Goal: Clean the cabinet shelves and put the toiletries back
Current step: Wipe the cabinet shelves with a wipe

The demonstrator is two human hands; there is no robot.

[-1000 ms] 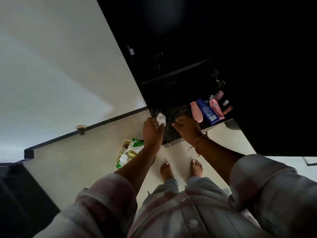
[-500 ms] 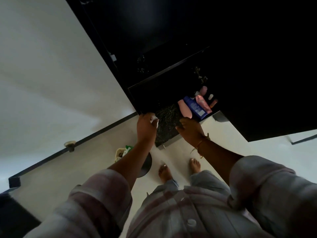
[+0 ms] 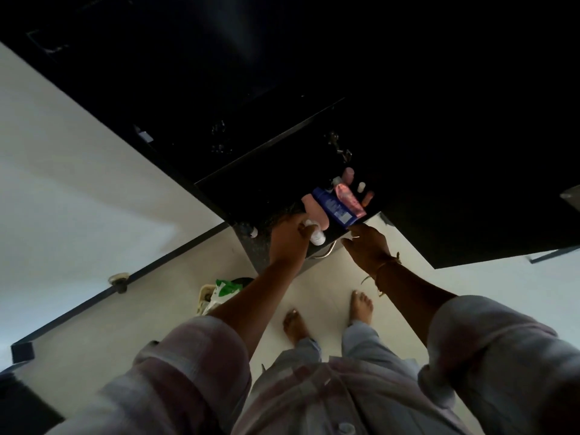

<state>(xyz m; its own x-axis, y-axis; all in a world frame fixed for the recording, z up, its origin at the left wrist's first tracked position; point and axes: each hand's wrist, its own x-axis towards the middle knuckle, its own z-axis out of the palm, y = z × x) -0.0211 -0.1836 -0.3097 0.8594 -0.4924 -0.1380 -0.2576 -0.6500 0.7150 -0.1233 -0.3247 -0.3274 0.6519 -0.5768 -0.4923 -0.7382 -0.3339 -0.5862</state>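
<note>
Restocking, seemingly: gripping a small white bottle [image 3: 315, 236] in the left hand [image 3: 288, 241] at the shelf's [image 3: 252, 246] near edge, just beside the pink bottle [image 3: 314, 211]; right hand [image 3: 367, 246] loosely straight-fingered by the blue bottle [image 3: 332, 207] (contact unclear). Next: stand it down, release.

Single head camera looks steeply down, close above the hands [image 3: 329, 240]

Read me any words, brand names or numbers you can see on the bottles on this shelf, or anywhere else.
Nothing here can be read.
The blue bottle: pale label patch, too blurred to read.
The pink tube: any print too blurred.
The white bottle in the left hand: no lettering shows.
The green and white packet on the floor: too small to read.
</note>
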